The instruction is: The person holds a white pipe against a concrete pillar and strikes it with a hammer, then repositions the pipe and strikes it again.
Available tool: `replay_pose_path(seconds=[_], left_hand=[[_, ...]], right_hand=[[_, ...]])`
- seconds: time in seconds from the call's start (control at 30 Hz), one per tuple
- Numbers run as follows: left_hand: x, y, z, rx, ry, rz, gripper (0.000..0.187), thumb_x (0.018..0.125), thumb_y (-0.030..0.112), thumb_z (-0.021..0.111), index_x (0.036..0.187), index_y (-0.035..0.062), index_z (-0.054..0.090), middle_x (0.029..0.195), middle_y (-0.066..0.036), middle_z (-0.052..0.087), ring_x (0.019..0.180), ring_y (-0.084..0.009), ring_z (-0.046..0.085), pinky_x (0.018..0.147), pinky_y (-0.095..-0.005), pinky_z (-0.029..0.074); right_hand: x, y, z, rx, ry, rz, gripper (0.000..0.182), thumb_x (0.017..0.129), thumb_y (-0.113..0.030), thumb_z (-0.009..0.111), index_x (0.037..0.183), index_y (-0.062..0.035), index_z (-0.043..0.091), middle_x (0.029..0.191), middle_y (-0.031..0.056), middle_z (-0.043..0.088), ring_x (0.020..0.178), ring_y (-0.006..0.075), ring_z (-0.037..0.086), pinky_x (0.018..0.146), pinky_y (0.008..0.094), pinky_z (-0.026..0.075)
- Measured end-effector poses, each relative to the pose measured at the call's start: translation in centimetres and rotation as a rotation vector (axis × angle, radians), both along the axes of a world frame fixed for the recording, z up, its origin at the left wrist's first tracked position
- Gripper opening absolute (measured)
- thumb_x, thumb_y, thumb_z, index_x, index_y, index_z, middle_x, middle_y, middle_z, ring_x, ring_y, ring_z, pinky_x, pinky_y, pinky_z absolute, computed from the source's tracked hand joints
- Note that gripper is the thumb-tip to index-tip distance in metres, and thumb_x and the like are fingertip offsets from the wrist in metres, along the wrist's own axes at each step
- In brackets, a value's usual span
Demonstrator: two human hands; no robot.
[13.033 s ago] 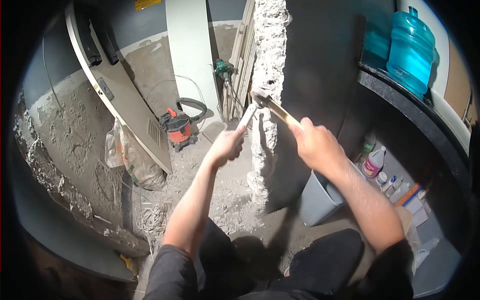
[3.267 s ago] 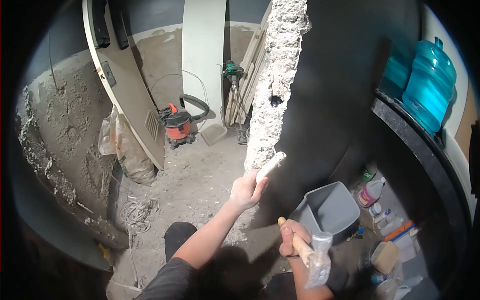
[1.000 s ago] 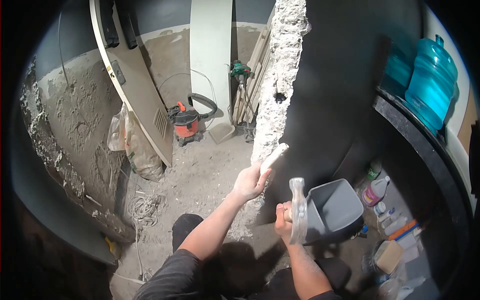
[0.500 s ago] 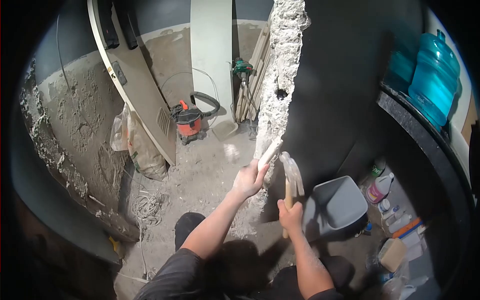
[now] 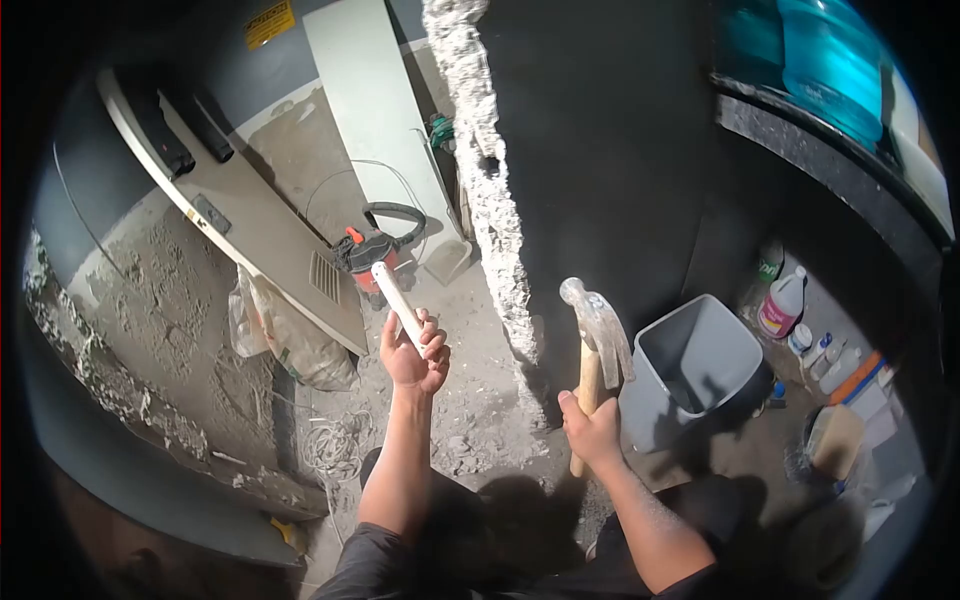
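My left hand (image 5: 412, 362) is turned palm up, its fingers curled around a pale, dusty stick-shaped tool (image 5: 396, 300). The tool's rounded end points up and away from me; its exact kind does not show. It is left of the rough, broken white wall edge (image 5: 503, 240), apart from it. My right hand (image 5: 592, 432) grips a claw hammer (image 5: 588, 375) by its wooden handle, the metal head up and the claw toward the right. The hammer is in front of the dark wall face, touching nothing else.
A grey bin (image 5: 660, 410) stands just right of the hammer, with bottles (image 5: 782, 303) beyond it. A red-and-black vacuum (image 5: 365, 250), a leaning door (image 5: 265, 235) and a sack (image 5: 305, 340) are at the left. Rubble and coiled cord (image 5: 335, 445) lie on the floor.
My left hand has drawn the pale tool away from the wall edge, leftward, and turned palm up. My right hand still holds the hammer. The view has tilted and shifted.
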State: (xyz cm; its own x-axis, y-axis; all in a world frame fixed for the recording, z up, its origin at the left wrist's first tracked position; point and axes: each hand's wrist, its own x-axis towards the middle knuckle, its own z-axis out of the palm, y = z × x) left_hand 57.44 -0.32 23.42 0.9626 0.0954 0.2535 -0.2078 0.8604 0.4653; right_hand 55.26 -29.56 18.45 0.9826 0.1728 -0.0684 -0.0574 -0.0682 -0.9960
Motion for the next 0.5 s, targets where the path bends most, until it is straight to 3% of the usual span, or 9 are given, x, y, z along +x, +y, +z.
replay_pose_path(seconds=[0.1, 0.13, 0.17, 0.27, 0.33, 0.37, 0.4, 0.43, 0.5], left_hand=[[0.1, -1.8, 0.5, 0.155, 0.051, 0.161, 0.041, 0.097, 0.049, 0.044, 0.104, 0.0092, 0.052, 0.07, -0.003, 0.046, 0.051, -0.0145, 0.043, 0.038, -0.0254, 0.033], [0.5, -1.9, -0.2, 0.241, 0.069, 0.219, 0.039, 0.097, 0.048, 0.044, 0.105, 0.0111, 0.052, 0.071, -0.002, 0.046, 0.051, -0.0145, 0.043, 0.039, -0.0257, 0.03], [0.7, -2.3, -1.3, 0.343, 0.208, 0.34, 0.037, 0.097, 0.049, 0.046, 0.102, 0.013, 0.052, 0.07, -0.001, 0.046, 0.05, -0.0134, 0.042, 0.04, -0.0257, 0.026], [0.9, 0.3, -6.1, 0.707, 0.546, 0.275, 0.034, 0.096, 0.048, 0.056, 0.092, 0.0144, 0.05, 0.067, 0.002, 0.046, 0.049, -0.01, 0.04, 0.041, -0.0255, 0.024], [1.0, 3.2, -8.7, 1.058, 0.863, 0.332, 0.031, 0.094, 0.04, 0.062, 0.09, 0.0101, 0.057, 0.071, -0.001, 0.053, 0.051, -0.013, 0.049, 0.041, -0.0283, 0.033], [0.8, 5.6, -10.5, 1.244, 0.979, 0.328, 0.032, 0.093, 0.039, 0.063, 0.091, 0.0074, 0.06, 0.074, -0.003, 0.057, 0.053, -0.0158, 0.055, 0.042, -0.0298, 0.038], [0.4, 7.4, -11.2, 1.5, 1.127, 0.277, 0.036, 0.092, 0.039, 0.064, 0.097, 0.0037, 0.062, 0.079, -0.006, 0.061, 0.058, -0.0196, 0.06, 0.044, -0.032, 0.043], [-0.5, 9.0, -11.8, 1.764, 1.268, 0.21, 0.041, 0.09, 0.039, 0.064, 0.103, 0.0001, 0.064, 0.084, -0.009, 0.065, 0.063, -0.0234, 0.065, 0.047, -0.0341, 0.048], [-2.8, 13.5, -13.3, 1.952, 1.395, -0.05, 0.05, 0.087, 0.043, 0.066, 0.112, -0.0005, 0.067, 0.091, -0.011, 0.069, 0.075, -0.0248, 0.069, 0.056, -0.039, 0.054]], right_hand=[[-1.1, 0.5, 0.0, -0.01, -0.06, -0.13, 0.05, 0.087, -0.04, 0.072, 0.082, 0.0061, 0.052, 0.076, 0.0156, 0.062, 0.073, 0.0208, 0.062, 0.067, 0.0409, 0.05], [-1.6, 0.4, 1.0, -0.027, -0.099, -0.153, 0.051, 0.086, -0.041, 0.072, 0.082, 0.0059, 0.051, 0.076, 0.0154, 0.062, 0.073, 0.0215, 0.062, 0.067, 0.0409, 0.05], [-1.7, -0.2, 2.0, 0.031, -0.12, -0.068, 0.055, 0.086, -0.042, 0.073, 0.084, 0.0075, 0.05, 0.076, 0.0166, 0.062, 0.074, 0.0231, 0.062, 0.068, 0.0407, 0.051], [-1.7, -0.8, 3.5, -0.054, -0.163, -0.122, 0.052, 0.088, -0.042, 0.071, 0.078, 0.0054, 0.053, 0.073, 0.0171, 0.062, 0.071, 0.0217, 0.063, 0.065, 0.0396, 0.05], [-0.2, -0.6, 2.8, -0.001, -0.35, -0.144, 0.057, 0.088, -0.045, 0.071, 0.067, 0.0057, 0.054, 0.061, 0.0172, 0.059, 0.06, 0.0242, 0.061, 0.057, 0.0423, 0.048], [0.5, -1.0, 2.9, -0.011, -0.358, -0.091, 0.06, 0.088, -0.049, 0.069, 0.068, 0.0058, 0.054, 0.063, 0.0193, 0.06, 0.061, 0.0265, 0.063, 0.056, 0.0426, 0.047], [1.6, -0.7, 2.0, -0.028, -0.33, -0.072, 0.071, 0.09, -0.059, 0.062, 0.074, 0.0095, 0.059, 0.071, 0.0242, 0.063, 0.07, 0.0312, 0.064, 0.067, 0.0426, 0.05], [2.4, -0.1, 0.9, -0.016, -0.36, -0.119, 0.073, 0.091, -0.061, 0.06, 0.074, 0.01, 0.059, 0.07, 0.0238, 0.063, 0.069, 0.0322, 0.064, 0.067, 0.0426, 0.05], [3.7, 1.0, -0.7, -0.018, -0.339, -0.079, 0.074, 0.091, -0.063, 0.059, 0.077, 0.0102, 0.059, 0.074, 0.0251, 0.063, 0.074, 0.0337, 0.065, 0.07, 0.0437, 0.05]])
